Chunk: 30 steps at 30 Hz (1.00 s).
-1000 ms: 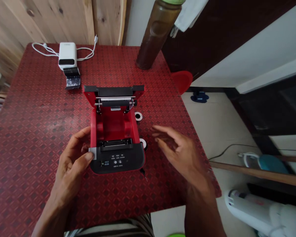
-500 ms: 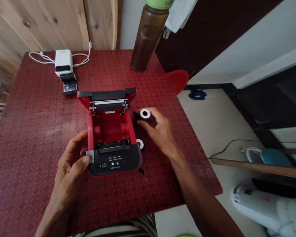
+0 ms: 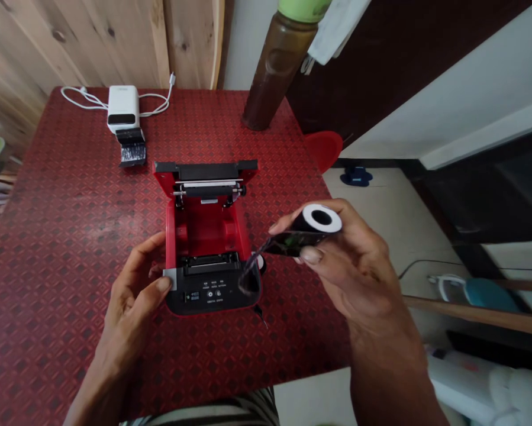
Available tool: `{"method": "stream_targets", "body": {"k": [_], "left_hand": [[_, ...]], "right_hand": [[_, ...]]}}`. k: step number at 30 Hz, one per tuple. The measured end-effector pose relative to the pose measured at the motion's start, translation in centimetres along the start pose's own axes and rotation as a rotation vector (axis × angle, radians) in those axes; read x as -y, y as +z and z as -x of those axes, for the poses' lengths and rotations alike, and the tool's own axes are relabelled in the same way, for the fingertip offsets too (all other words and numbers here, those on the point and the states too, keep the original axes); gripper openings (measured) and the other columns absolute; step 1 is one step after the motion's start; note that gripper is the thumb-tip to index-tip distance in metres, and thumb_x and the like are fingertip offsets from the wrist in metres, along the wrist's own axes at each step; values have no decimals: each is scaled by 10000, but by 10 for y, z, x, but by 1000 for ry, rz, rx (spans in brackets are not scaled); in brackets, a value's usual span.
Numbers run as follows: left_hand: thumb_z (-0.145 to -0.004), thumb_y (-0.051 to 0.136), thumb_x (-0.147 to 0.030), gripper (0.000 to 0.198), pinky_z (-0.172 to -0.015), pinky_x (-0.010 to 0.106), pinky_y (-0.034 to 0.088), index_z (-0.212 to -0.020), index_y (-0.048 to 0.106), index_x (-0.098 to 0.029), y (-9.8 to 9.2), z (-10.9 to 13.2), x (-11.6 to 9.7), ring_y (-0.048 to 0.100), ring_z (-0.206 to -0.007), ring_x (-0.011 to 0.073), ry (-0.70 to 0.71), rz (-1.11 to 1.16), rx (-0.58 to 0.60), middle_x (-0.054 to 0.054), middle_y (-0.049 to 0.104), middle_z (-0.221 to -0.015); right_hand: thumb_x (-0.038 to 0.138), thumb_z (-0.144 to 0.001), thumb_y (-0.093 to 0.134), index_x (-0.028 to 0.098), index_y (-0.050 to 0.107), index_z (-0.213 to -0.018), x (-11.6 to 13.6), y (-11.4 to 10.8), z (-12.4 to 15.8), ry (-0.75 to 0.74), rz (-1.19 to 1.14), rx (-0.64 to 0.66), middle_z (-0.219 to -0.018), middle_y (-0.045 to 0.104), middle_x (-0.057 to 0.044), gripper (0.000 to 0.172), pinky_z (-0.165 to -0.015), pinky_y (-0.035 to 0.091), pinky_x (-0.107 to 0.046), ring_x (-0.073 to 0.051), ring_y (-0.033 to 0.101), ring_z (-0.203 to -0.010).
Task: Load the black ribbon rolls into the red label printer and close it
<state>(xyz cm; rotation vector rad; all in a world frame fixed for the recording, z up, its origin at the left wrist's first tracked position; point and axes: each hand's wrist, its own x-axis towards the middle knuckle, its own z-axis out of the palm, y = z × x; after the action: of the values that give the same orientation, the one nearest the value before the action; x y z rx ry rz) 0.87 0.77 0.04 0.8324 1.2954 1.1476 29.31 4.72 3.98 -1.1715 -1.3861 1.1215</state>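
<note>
A red and black label printer (image 3: 221, 296) sits on the table with its lid (image 3: 212, 171) raised and its red inner bay exposed. My left hand (image 3: 135, 296) grips the printer's left side, thumb on a grey tab at the corner and fingers along the red wall. To the right of the printer and above the table, my right hand (image 3: 358, 266) is closed on a black label roll (image 3: 303, 223) with a white end and a hollow core. A loose strip hangs from the roll over the printer's panel. Another roll (image 3: 261, 264) shows partly behind the printer's right edge.
A small white device (image 3: 123, 106) with a white cable and a black strip stands at the back left of the red patterned table (image 3: 70, 248). Farther right is a tall brown bottle (image 3: 279, 68) with a green lid. A red stool (image 3: 325, 149) is beyond the table edge.
My right hand has lifted the label roll from beside the printer up toward me and to the right, its loose strip now dangling. The left hand keeps its hold on the printer.
</note>
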Motion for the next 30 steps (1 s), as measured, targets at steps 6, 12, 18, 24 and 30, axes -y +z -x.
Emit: {"method": "stream_targets", "body": {"k": [6, 12, 18, 24, 30], "left_hand": [[-929, 785, -450, 542, -929, 390, 582, -1457, 706, -355, 3, 2, -4, 748, -1074, 271, -19, 23, 17, 36, 782, -1369], [-955, 770, -458, 561, -881, 370, 578, -1490, 664, -325, 2, 3, -4, 742, -1047, 267, -38, 39, 48, 70, 754, -1427], [-978, 767, -472, 559, -943, 382, 592, -1504, 651, -323, -4, 3, -2, 725, -1185, 298, -36, 13, 87, 74, 737, -1462], [-973, 784, -465, 544, -964, 388, 603, -1483, 655, -325, -1, 6, -5, 698, -1285, 321, -54, 57, 68, 65, 730, -1482], [-1000, 758, -457, 536, -1000, 418, 610, -1508, 638, -335, -3, 5, -4, 694, -1319, 331, -48, 44, 105, 68, 728, -1484]], "right_hand": [[501, -952, 821, 315, 751, -1226, 14, 5, -1, 89, -70, 209, -1060, 752, -47, 339, -761, 635, -377, -251, 733, -931], [446, -1027, 713, 274, 733, -1247, 24, 23, -14, 94, 50, 323, -1002, 774, -34, 281, -710, 623, -312, -205, 754, -861], [240, -1055, 683, 258, 712, -1279, 23, 50, -31, -271, 664, 333, -1154, 816, -51, 227, -958, 619, -416, -244, 757, -1048], [101, -1011, 664, 189, 726, -1198, 19, 76, -45, -326, 935, 362, -1133, 820, -112, 216, -890, 615, -442, -293, 758, -1012], [65, -977, 648, 189, 710, -1128, 24, 77, -47, -342, 1025, 380, -1045, 814, -104, 205, -854, 597, -424, -283, 751, -951]]}}
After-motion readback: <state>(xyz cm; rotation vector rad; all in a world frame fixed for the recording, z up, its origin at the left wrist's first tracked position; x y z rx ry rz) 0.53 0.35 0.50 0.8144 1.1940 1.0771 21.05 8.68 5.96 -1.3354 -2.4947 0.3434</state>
